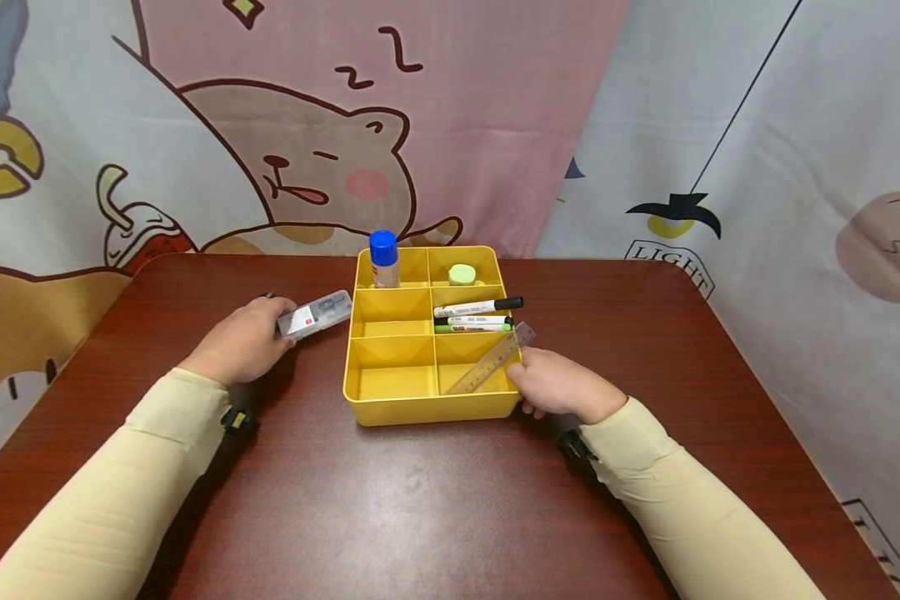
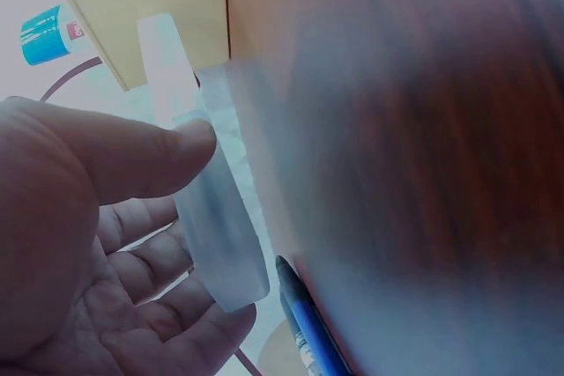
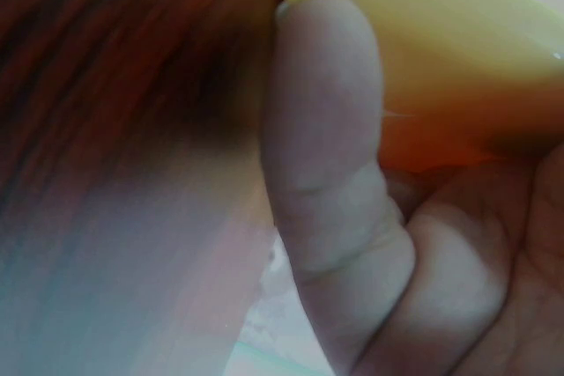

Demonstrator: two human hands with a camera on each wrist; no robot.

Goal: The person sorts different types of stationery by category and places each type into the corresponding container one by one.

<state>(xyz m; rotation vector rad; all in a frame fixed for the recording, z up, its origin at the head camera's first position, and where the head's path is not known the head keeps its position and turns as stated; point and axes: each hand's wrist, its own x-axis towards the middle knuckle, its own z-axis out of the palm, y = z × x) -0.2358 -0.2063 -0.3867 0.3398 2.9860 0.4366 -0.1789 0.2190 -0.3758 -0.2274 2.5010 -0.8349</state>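
Observation:
In the head view my left hand (image 1: 247, 337) holds a small clear plastic case (image 1: 317, 315) with dark contents and a white-and-red label. The left wrist view shows the thumb pressed on one face of that case (image 2: 211, 217), the fingers behind it. Its far end comes close to the left wall of a yellow divided organizer tray (image 1: 390, 408). My right hand (image 1: 562, 385) grips the tray's right wall near the front corner, the thumb over the rim. Seen from the right wrist, a finger (image 3: 326, 121) lies beside the yellow wall.
The tray holds a blue-capped glue stick (image 1: 384, 260), a pale green item (image 1: 462, 274), several markers (image 1: 472, 308) and a clear ruler (image 1: 487, 365). A blue pen (image 2: 313, 323) lies beyond the left hand. A patterned cloth (image 1: 480, 125) hangs behind the table (image 1: 412, 508).

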